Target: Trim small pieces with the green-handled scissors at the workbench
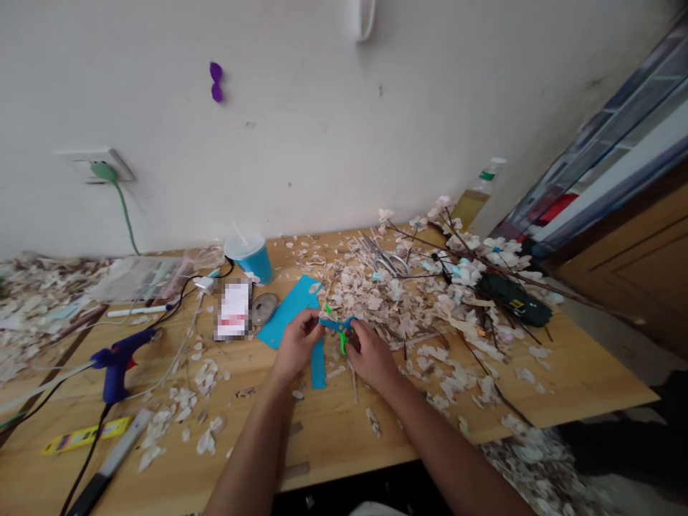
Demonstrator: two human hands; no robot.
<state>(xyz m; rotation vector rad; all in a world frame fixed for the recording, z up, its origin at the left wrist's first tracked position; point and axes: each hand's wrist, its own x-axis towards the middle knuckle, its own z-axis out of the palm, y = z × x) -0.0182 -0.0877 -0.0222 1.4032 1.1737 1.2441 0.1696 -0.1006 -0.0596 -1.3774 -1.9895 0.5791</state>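
Note:
Small blue-and-green scissors [340, 327] are held in my right hand [370, 350], its fingers closed round the handles. Their blades are spread and point left. My left hand [299, 344] is closed in a pinch right beside the blade tips; a small pale piece [323, 314] shows at its fingertips, too small to name surely. Under and behind the left hand lies a blue sheet [293, 309], with a narrow blue strip [319, 367] reaching toward me. A heap of pale dry petal-like pieces [357, 294] spreads just beyond the scissors.
Metal scissors [390, 264] lie on the heap. Flowering twigs [473, 251] and a bottle [476, 197] are at the right. A blue cup [250, 258], a glue gun [119, 364] with cables, and a box cutter [115, 455] occupy the left of the wooden table [247, 423].

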